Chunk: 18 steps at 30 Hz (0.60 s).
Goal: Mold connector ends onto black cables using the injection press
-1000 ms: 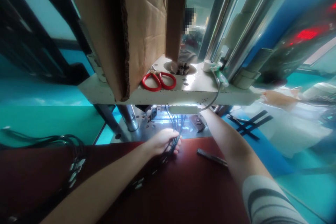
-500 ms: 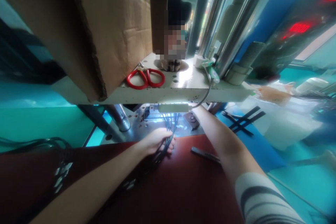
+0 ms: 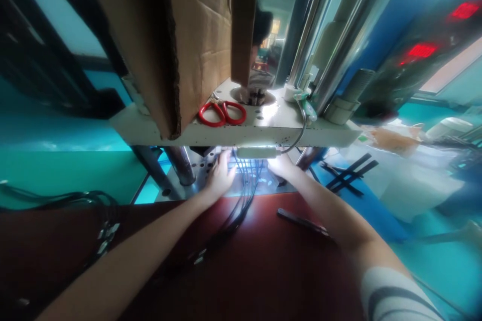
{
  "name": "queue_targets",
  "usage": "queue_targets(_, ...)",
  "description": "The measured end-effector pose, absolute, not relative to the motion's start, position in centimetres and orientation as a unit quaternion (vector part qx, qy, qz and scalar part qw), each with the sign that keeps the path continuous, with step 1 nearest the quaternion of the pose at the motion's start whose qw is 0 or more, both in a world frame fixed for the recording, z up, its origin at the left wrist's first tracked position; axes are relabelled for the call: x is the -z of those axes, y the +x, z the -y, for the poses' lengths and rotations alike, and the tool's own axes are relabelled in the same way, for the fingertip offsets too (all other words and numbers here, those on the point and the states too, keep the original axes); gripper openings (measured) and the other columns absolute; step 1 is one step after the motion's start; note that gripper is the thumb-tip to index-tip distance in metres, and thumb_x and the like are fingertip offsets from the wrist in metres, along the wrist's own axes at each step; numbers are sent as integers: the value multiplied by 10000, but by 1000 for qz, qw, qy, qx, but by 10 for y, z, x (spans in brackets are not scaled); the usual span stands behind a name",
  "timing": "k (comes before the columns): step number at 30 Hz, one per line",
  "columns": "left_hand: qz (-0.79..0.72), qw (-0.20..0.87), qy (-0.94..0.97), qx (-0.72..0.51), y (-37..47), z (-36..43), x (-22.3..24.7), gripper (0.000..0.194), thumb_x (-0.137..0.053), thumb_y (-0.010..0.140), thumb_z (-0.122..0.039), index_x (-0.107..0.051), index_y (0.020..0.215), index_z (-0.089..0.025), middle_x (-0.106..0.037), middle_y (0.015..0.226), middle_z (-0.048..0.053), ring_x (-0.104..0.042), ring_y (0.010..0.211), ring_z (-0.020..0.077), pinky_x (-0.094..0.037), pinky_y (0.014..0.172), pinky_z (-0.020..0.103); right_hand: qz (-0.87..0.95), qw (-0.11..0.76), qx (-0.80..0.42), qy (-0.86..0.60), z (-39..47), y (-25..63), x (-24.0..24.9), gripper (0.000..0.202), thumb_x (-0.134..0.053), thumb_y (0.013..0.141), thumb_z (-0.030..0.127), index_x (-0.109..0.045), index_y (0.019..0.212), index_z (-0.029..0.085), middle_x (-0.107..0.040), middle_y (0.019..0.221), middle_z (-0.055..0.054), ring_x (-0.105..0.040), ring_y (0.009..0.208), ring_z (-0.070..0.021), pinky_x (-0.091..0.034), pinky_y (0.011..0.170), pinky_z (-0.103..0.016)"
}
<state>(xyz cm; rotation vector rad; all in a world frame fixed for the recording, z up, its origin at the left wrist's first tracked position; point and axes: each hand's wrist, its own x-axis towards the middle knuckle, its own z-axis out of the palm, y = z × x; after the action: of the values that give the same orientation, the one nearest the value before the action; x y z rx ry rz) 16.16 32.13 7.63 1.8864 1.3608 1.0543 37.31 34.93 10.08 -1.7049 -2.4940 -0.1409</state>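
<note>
Under the pale press plate (image 3: 226,135), my left hand (image 3: 221,176) is open with its fingers spread, left of a bundle of thin black cables (image 3: 246,199). The cables run from the lit area below the plate down over the red-brown table (image 3: 286,261). My right hand (image 3: 280,164) reaches under the plate on the right of the cables; its fingers are lost in glare and behind the white lamp bar (image 3: 258,152), so what it holds is hidden.
Red-handled scissors (image 3: 234,113) rest on the plate beside a cardboard sheet (image 3: 203,35). Dark tweezers (image 3: 301,220) lie near my right forearm. Black strips (image 3: 350,173) sit on a blue surface at right. More cables (image 3: 107,233) lie at left.
My left hand has let go of the cable bundle and moved up and left under the plate, its fingers now spread. My right hand has come slightly back into view. The camera view has shifted.
</note>
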Motion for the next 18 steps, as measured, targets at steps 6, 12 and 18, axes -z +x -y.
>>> queue_targets(6, -295, 24, 935, -196, 137, -352, -67, 518, -380, 761, -55, -490, 1263, -117, -490, 1317, 152, -365, 1280, 265, -202, 1089, 447, 847, 85, 166, -498, -318, 357, -75, 330, -320, 893, 113, -615, 1038, 90, -631, 1008, -164, -548, 954, -265, -400, 889, -398)
queue_targets(12, -308, -25, 936, -166, 133, -362, -61, 546, -389, 747, -80, -462, 1287, -119, -484, 1331, 133, -356, 1286, 242, -183, 1096, 427, 848, 89, 174, -492, -325, 370, -75, 298, -350, 898, 116, -580, 1086, 88, -622, 1000, -143, -540, 956, -249, -403, 881, -373)
queue_targets(18, -342, 82, 915, -195, 155, -358, -84, 385, -410, 800, -191, -581, 1141, -147, -559, 1229, 115, -398, 1232, 274, -239, 1065, 418, 847, 85, 180, -493, -325, 371, -76, 306, -349, 902, 153, -557, 1115, 82, -605, 1058, -147, -514, 1002, -248, -373, 926, -375)
